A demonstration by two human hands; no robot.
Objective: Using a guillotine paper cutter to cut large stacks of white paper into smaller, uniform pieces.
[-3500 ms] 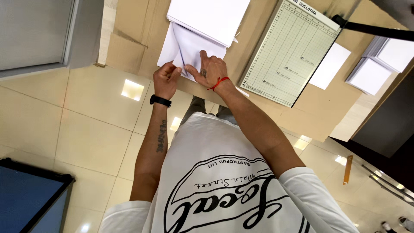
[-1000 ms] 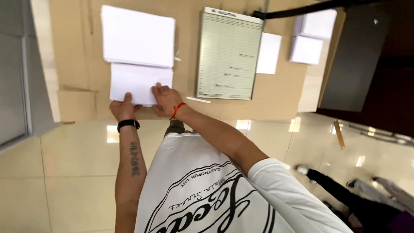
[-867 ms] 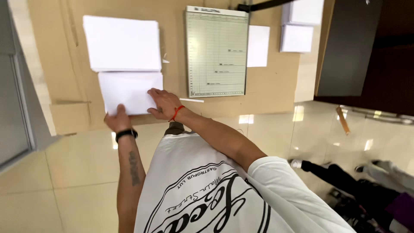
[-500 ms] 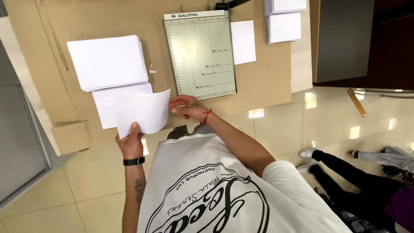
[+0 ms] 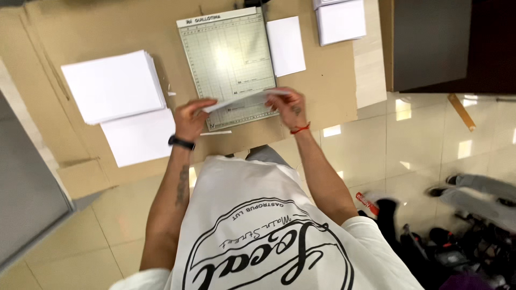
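Both hands hold one white sheet of paper nearly edge-on above the near edge of a pale green paper trimmer board. My left hand, with a black wristband, grips the sheet's left end. My right hand, with a red cord at the wrist, grips its right end. A thick stack of white sheets lies to the left on the brown cardboard-covered table, with a single sheet below it.
A cut white sheet lies right of the trimmer, and another white stack sits at the far right. A thin paper strip lies by the trimmer's near edge. A dark cabinet stands to the right; shoes and clutter cover the glossy tiled floor.
My left hand lifted one sheet off the left pile and carried it right. My right hand took its other end, and the sheet now hangs over the trimmer's near edge.
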